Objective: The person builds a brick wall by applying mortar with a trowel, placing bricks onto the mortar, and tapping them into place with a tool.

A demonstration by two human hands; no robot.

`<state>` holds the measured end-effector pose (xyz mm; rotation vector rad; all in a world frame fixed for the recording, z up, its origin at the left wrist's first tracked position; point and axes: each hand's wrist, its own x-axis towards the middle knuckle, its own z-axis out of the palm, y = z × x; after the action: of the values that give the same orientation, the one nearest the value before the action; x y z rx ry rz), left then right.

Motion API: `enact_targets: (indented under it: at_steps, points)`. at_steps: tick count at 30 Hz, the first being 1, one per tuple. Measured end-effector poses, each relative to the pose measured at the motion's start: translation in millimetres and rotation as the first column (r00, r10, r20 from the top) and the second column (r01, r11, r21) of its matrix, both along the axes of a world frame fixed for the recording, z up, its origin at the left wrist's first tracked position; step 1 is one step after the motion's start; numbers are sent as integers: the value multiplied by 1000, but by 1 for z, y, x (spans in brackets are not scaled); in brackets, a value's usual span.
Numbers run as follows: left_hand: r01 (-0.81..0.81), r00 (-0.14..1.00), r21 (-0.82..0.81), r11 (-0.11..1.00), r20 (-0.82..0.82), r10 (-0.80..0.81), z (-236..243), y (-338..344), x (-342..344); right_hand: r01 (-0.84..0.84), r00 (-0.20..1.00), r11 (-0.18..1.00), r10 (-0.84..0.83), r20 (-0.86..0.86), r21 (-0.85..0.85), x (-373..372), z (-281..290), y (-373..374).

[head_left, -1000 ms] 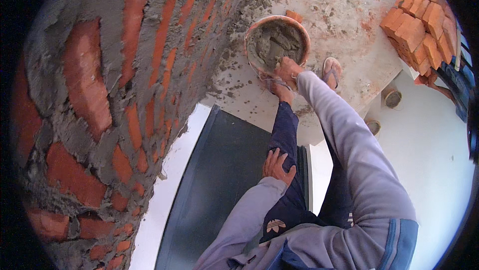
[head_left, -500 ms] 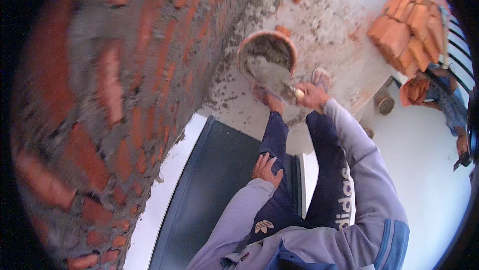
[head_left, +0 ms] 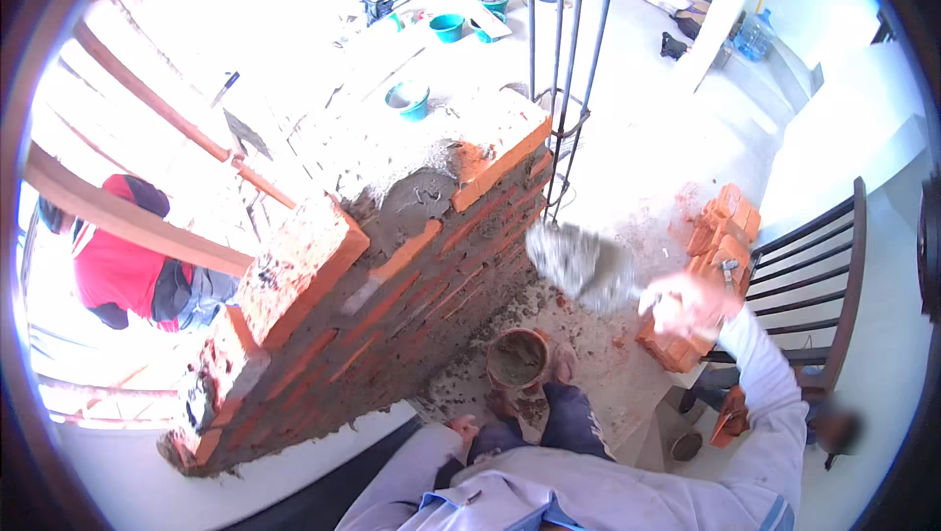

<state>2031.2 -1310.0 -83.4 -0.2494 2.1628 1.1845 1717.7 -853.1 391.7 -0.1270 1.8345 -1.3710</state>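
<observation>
Grey-jointed red brick wall (head_left: 421,305), ahead-left of me: step in hand, I judge, is transferring wet grey mortar (head_left: 518,358); next move calls for level carriage. Counted: one wall; one round orange-rimmed bucket (head_left: 545,362), low before me; one grey metal trowel (head_left: 583,268), blurred, gripped by my right hand (head_left: 691,305). Left hand (head_left: 462,425): cannot tell.

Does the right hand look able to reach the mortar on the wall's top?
Probably yes: the right hand holds a trowel beside the wall, and the mortar lies open between bricks, nothing visibly blocking it.
</observation>
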Motion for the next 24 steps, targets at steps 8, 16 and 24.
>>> enact_targets:
  at_steps: [8,16,24]
  points:
    - [-218,971,-138,966,71,229,34,1,-2,-193,410,915,402,-819,353,-150,112,-39]
    - [-305,952,-2,952,4,305,11,55,11,107,-74,969,232,-970,224,-146,54,-64]
    - [-399,917,65,915,-1,400,7,45,14,-180,716,976,43,-697,-125,-72,-18,-88]
